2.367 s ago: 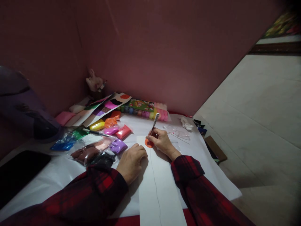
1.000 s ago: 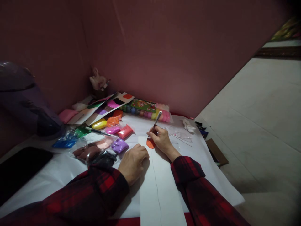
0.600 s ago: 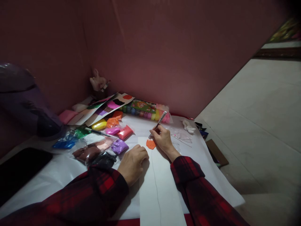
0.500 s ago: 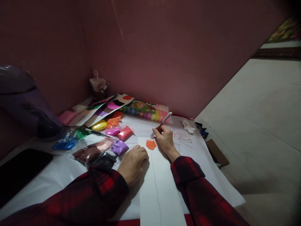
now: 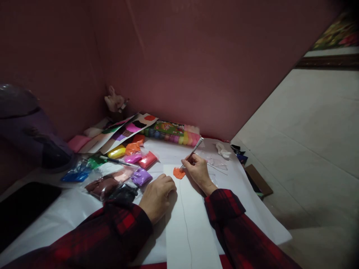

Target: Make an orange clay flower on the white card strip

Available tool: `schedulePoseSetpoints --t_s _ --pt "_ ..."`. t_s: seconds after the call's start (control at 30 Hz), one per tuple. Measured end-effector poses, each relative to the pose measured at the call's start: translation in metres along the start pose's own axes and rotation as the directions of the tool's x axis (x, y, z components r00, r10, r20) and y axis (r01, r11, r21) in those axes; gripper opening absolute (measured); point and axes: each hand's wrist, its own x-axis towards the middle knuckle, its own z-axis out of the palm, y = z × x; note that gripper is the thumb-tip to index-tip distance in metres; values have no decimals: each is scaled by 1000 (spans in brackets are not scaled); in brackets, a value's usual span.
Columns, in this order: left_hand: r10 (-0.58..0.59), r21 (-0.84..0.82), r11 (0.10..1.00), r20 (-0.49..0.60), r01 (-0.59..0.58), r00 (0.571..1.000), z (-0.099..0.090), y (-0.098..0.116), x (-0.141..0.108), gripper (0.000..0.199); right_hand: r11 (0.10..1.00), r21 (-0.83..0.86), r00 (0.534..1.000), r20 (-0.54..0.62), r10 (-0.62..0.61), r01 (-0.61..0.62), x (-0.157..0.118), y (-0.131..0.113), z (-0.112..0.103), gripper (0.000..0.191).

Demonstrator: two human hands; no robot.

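Observation:
My right hand (image 5: 198,172) grips a slim fork (image 5: 196,148) with a striped handle. Its tines touch the right side of an orange clay patch (image 5: 177,173) stuck near the top of a white paper strip (image 5: 193,228). A thin wavy line runs down the strip from the patch. My left hand (image 5: 159,196) rests on the strip's left edge, just below the patch, its fingers curled in a loose fist. No object shows in it, though the inside of the fist is hidden.
Left of the strip lie several bagged clays, among them a purple one (image 5: 141,176) and a red one (image 5: 147,160), and a pen (image 5: 117,161). Behind are painted-looking cards (image 5: 129,130) and a clay pack (image 5: 174,132). A dark phone-like slab (image 5: 26,211) and purple container (image 5: 30,130) stand left.
My right hand has brought the fork down and left, from just beyond the orange patch onto it. My left hand stays in place on the strip. The view has shifted slightly.

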Motion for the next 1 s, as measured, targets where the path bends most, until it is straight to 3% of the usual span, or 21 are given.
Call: schedulePoseSetpoints --t_s 0.43,1.0 --pt "3 18 1000 7 -3 1000 2 -2 0 37 1000 2 978 207 -1 0 5 12 4 11" --pt "34 0 999 -32 -34 999 3 -2 0 34 999 -47 983 182 6 2 19 19 13 11"
